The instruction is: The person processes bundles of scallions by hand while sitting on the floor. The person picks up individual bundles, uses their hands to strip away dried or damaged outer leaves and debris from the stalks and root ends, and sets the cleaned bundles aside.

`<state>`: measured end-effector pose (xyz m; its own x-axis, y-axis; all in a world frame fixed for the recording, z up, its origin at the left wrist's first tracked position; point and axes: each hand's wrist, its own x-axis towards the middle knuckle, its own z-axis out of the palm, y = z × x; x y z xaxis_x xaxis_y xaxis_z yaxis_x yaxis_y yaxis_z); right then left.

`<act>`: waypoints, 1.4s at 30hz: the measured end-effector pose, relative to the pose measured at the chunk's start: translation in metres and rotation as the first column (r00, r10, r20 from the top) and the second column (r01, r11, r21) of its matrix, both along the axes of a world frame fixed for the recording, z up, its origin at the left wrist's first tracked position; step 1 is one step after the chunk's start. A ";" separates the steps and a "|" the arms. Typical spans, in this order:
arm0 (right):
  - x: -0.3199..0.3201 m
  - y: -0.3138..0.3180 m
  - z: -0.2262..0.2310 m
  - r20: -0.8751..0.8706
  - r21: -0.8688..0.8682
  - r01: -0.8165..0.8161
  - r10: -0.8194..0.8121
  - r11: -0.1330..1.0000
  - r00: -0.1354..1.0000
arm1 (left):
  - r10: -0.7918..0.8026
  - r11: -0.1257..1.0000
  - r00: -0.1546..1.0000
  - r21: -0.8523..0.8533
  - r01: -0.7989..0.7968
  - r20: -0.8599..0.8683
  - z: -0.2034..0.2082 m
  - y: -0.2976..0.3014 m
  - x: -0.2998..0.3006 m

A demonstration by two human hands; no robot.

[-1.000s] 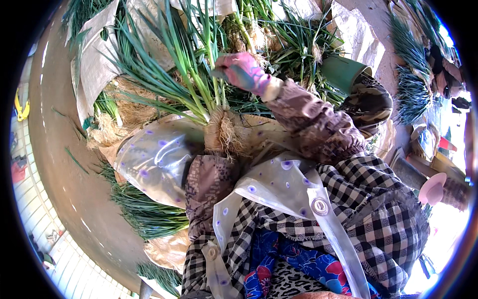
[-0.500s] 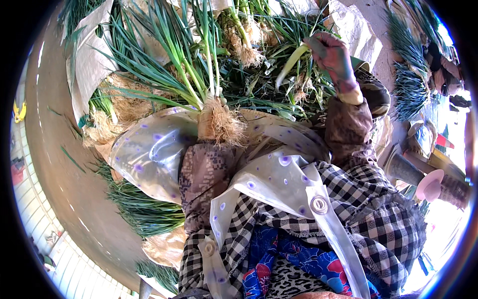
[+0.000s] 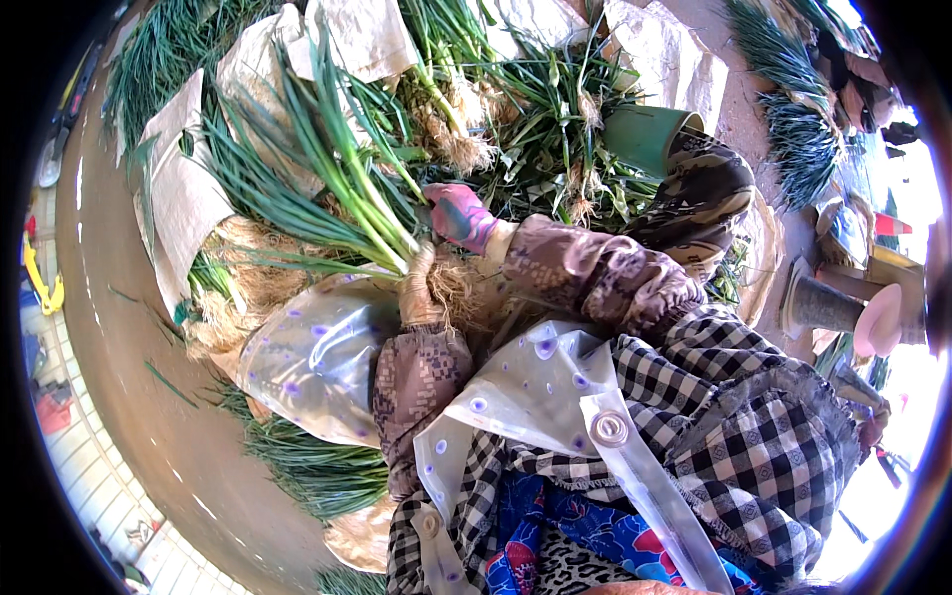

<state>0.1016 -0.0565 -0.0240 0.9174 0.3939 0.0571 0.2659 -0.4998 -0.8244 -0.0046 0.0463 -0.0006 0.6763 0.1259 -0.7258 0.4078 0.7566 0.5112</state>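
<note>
My left hand (image 3: pixel 420 288), in a pale glove, is closed round the root end of a bunch of green onions (image 3: pixel 372 213). The long green leaves fan out to the upper left, and tan stringy roots (image 3: pixel 454 288) hang beside my fingers. Just above the roots is my right hand (image 3: pixel 461 216), in a pink and green stained glove. Its fingertips are pinched at the lower end of one green onion stalk (image 3: pixel 402 171) on the right side of the bunch. A clear plastic apron with purple dots (image 3: pixel 312 357) covers my lap under both forearms.
A heap of stripped leaves (image 3: pixel 555 129) lies ahead, with a green bucket (image 3: pixel 635 139) beside my camouflage-covered knee. More rooted green onions (image 3: pixel 461 124) rest on pale sacking (image 3: pixel 362 40). Trimmed bundles (image 3: pixel 307 461) lie at left; a grey stand with a pink top (image 3: pixel 875 319) is at right.
My right hand has come down and left from above the leaf heap to the bunch. The pale stripped leaf it held is out of its fingers. My left hand keeps hold of the bunch.
</note>
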 end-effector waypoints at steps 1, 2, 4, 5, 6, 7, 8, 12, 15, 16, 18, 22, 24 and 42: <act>0.006 -0.004 -0.020 0.084 -0.045 0.097 -0.093 0.994 0.992 | 0.069 0.997 0.996 -0.043 -0.067 0.049 0.006 -0.003 0.005; 0.018 -0.011 -0.029 0.201 -0.513 0.186 -0.093 0.838 0.975 | 0.108 0.986 0.985 -0.138 -0.090 0.133 0.023 -0.004 0.006; 0.042 -0.043 -0.039 -0.161 0.020 0.330 -0.322 0.944 0.933 | 0.176 0.945 0.951 -0.314 -0.091 0.254 0.042 0.005 0.001; 0.052 -0.052 -0.036 -0.564 0.381 0.513 -0.246 0.769 0.788 | 0.187 0.951 0.950 -0.289 -0.111 0.251 0.048 0.010 -0.001; 0.054 -0.056 -0.033 -0.820 0.532 0.735 0.041 0.421 0.571 | 0.160 0.970 0.955 -0.219 -0.105 0.250 0.044 0.011 0.003; 0.052 -0.055 -0.031 -0.651 0.568 0.512 -0.028 0.644 0.758 | 0.132 0.984 0.960 -0.148 -0.097 0.247 0.036 0.010 0.006; 0.047 -0.043 -0.019 -0.434 0.504 0.256 -0.014 0.825 0.901 | 0.033 0.989 0.951 -0.148 0.013 0.306 0.032 0.011 0.003; 0.038 -0.019 -0.003 -0.130 0.327 -0.306 0.363 0.894 0.923 | 0.039 0.930 0.985 -0.368 0.026 0.168 0.038 -0.014 0.007; 0.082 -0.035 -0.048 0.055 0.297 0.188 -0.213 0.936 0.975 | -0.208 0.853 0.947 -0.428 0.299 0.246 0.019 0.007 0.001; 0.098 -0.046 -0.069 0.141 0.252 0.373 -0.415 0.893 0.899 | -0.111 0.854 0.911 -0.432 0.292 0.397 0.042 -0.010 0.008; 0.099 -0.042 -0.061 -0.068 -0.151 0.400 -0.413 0.904 0.908 | -0.147 0.871 0.859 -0.348 0.348 0.490 0.046 0.003 0.006; 0.116 -0.065 -0.072 -0.868 0.241 0.512 -0.053 0.824 0.493 | -0.073 0.893 0.799 -0.317 0.318 0.596 0.045 0.029 0.023; 0.113 -0.046 0.006 -0.747 0.398 0.438 0.008 0.806 0.665 | 0.052 0.966 0.844 -0.240 0.092 0.534 0.065 0.049 0.007; -0.025 0.006 0.021 0.237 -0.035 -0.557 0.548 0.830 0.802 | -0.105 0.957 0.985 0.282 0.063 0.134 0.018 0.035 0.005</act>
